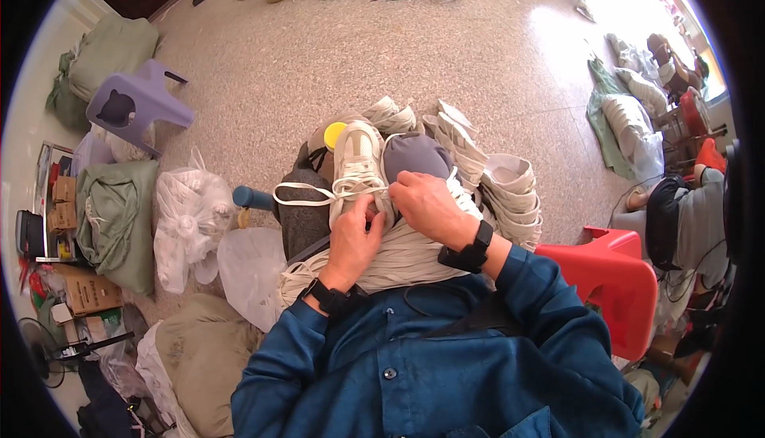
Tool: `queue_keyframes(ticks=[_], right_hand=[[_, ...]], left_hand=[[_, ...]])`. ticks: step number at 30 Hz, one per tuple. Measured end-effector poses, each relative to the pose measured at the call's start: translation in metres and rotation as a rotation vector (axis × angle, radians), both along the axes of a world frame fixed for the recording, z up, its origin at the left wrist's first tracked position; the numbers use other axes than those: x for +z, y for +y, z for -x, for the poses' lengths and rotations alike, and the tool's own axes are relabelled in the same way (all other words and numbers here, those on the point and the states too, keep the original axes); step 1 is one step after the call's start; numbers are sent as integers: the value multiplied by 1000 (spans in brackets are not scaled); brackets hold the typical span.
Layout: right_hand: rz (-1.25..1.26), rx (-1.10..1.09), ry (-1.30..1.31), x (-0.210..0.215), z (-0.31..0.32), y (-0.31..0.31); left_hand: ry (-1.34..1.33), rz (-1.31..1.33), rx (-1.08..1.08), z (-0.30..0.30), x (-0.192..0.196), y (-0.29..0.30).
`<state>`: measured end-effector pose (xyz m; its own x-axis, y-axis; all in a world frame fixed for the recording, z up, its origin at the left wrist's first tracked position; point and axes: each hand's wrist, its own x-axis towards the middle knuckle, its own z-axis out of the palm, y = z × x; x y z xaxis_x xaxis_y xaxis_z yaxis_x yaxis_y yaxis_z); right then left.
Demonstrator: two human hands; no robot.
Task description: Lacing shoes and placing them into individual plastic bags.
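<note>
A cream and beige sneaker (358,149) rests in front of me, toe pointing away. Its pale shoelace (303,201) crosses the tongue, with a long loop hanging out to the left. My left hand (355,236) is closed at the shoe's ankle opening, thumb and fingers pinching the lace by the knot. On the right, my right hand (431,208) pinches the lace too, its fingers closed; the fingertips are partly hidden. A grey-purple rounded pad (417,156) lies beside the shoe. Below my hands spreads a thick bundle of cream laces (406,256).
Stacked beige shoe parts (511,199) stand to the right, near a red plastic stool (610,278). Left are a blue-handled tool (252,197), filled clear bags (190,219) and a purple stool (139,103). Another person (689,227) sits at far right.
</note>
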<state>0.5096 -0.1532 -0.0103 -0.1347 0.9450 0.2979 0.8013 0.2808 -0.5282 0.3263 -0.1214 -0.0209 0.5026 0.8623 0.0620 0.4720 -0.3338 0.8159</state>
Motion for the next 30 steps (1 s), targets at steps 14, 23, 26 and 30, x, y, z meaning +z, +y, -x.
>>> queue_keyframes(ticks=[14, 23, 26, 30], right_hand=[[12, 138, -219, 7, -12, 17], [16, 75, -282, 6, 8, 16], [-6, 14, -218, 4, 7, 7], [6, 26, -97, -1, 18, -5]], left_hand=[[-20, 2, -73, -5, 8, 4], [-107, 206, -51, 7, -3, 9], [-207, 303, -3, 4, -3, 10], [-137, 282, 29, 5, 5, 14]])
